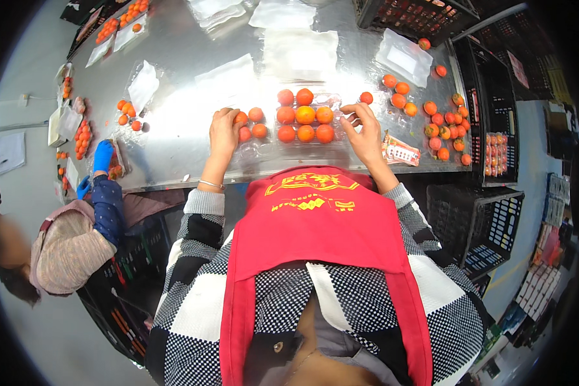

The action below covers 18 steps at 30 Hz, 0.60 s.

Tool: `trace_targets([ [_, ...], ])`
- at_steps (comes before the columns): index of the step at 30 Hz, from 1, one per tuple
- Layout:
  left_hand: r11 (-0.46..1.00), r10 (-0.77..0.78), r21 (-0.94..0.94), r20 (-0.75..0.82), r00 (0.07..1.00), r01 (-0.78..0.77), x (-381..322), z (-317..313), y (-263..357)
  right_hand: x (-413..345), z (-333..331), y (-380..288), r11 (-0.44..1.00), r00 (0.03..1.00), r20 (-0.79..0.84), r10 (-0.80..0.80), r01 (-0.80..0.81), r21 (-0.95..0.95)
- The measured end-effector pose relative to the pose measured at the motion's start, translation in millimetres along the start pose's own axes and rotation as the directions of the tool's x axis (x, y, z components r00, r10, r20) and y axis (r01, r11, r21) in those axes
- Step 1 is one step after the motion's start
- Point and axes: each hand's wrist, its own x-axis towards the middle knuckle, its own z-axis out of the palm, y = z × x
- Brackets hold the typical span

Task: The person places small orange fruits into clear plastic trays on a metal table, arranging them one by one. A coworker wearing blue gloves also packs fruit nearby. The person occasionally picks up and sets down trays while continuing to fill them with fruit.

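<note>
A clear plastic tray (335,99) lies in front of me on the metal table, holding several orange-red round fruits (305,115), possibly tomatoes, in rows. Its far right pocket has no fruit. To the left, my left hand (224,132) curls its fingers around a round fruit (241,118). Beside it, more round fruits (259,130) rest on clear plastic. At the tray's right side, my right hand (363,130) has thumb and fingers apart, with no object visible between them. A single fruit (366,97) sits just beyond that hand.
Loose fruits (437,119) and printed packaging (401,150) lie to the right. White pads (301,50) are spread farther back. A black crate (415,17) stands at the back right, another crate (492,106) beyond the right edge. A co-worker's blue-gloved hand (103,155) is at left.
</note>
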Motion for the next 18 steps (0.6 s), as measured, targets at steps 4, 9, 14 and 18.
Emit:
trace_targets([
  [4,0.996,-0.023,0.084,0.037,0.999,0.019,0,-1,9,11,3,-8,0.952,0.968,0.072,-0.239,0.248,-0.179],
  [9,0.986,-0.089,0.146,0.060,0.994,0.079,3,3,17,36,2,-19,0.737,0.813,0.450,-0.369,0.551,-0.391],
  [14,0.999,-0.043,-0.013,-0.091,0.995,0.042,0,-4,32,52,2,-16,0.674,0.715,0.591,-0.373,0.647,-0.358],
  [18,0.965,0.030,-0.245,-0.228,0.973,-0.087,0,-11,67,54,0,-7,0.704,0.735,0.544,-0.405,0.630,-0.327],
])
